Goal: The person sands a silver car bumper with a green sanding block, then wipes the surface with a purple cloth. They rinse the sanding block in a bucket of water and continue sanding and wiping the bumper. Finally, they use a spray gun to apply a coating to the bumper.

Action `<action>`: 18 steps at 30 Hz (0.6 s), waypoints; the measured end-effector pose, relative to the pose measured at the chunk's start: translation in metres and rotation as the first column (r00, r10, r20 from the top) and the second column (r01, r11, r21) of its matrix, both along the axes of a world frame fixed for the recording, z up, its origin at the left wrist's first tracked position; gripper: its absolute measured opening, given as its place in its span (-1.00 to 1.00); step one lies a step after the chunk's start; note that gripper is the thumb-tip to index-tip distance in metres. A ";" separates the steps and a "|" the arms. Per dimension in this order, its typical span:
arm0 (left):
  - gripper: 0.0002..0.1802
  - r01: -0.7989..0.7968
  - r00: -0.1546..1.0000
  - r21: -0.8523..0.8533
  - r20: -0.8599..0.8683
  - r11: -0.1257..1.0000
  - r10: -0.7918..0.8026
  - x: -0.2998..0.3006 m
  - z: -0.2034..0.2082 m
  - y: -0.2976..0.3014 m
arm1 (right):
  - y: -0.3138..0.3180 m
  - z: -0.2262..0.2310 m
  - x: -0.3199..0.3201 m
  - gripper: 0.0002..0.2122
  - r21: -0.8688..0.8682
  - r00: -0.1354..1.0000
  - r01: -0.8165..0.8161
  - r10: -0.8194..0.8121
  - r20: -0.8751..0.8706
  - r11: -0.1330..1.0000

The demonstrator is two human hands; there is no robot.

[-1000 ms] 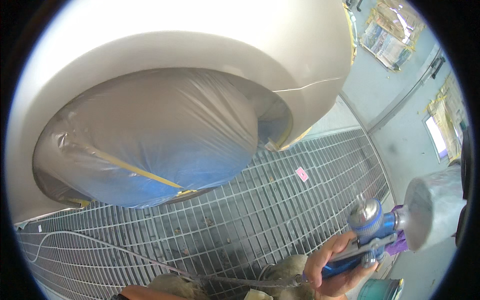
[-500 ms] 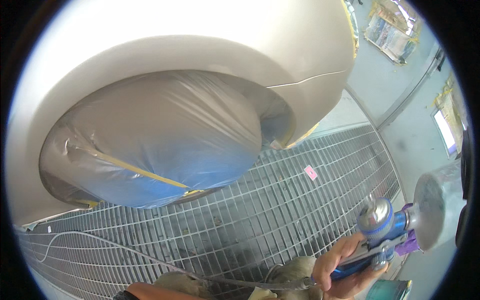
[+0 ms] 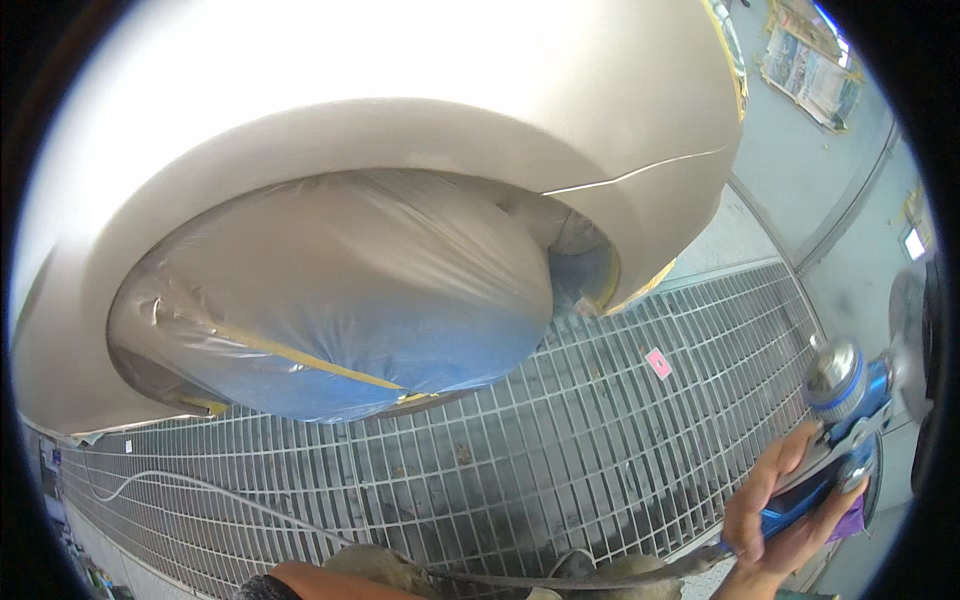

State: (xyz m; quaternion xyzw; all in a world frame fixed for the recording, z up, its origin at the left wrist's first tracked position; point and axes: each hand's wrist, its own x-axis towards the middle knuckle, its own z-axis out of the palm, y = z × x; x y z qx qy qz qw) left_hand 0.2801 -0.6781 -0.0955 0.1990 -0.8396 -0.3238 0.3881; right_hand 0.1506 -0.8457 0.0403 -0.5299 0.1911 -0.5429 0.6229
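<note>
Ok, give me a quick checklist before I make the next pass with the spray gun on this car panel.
1. Grip: right hand wrapped around the blue spray gun: ok.
2. Wheel masking: plastic sheet covers the wheel, yellow tape across it: ok.
3. Hose lies loose across the floor grate, near your feet: not ok.
4. Pink scrap on the grate: not ok.
5. Cup fill level: cannot tell.
6. Left hand: out of view, cannot tell.
</note>
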 end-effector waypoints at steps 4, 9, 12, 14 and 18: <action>-0.72 -0.025 0.998 -0.005 -0.060 1.000 0.024 0.003 0.005 -0.011 | -0.027 0.022 -0.025 -0.30 0.061 0.997 -0.067 0.069 -0.021 0.996; -0.74 0.040 0.998 0.059 -0.056 0.997 -0.037 0.003 -0.006 -0.017 | -0.053 0.042 -0.040 -0.31 -0.035 0.984 -0.127 0.121 -0.134 0.991; -0.74 0.083 0.995 0.105 -0.058 0.991 -0.077 0.003 -0.011 -0.017 | -0.070 0.044 -0.057 -0.37 -0.137 0.977 0.054 -0.080 -0.198 0.989; -0.74 0.109 0.993 0.133 -0.057 0.985 -0.102 0.005 -0.013 -0.017 | -0.078 0.041 -0.059 -0.39 -0.151 0.962 0.195 -0.219 -0.161 0.969; -0.75 0.152 0.988 0.180 -0.061 0.972 -0.143 0.007 -0.019 -0.017 | -0.071 0.042 -0.058 -0.39 -0.168 0.940 0.246 -0.278 -0.200 0.954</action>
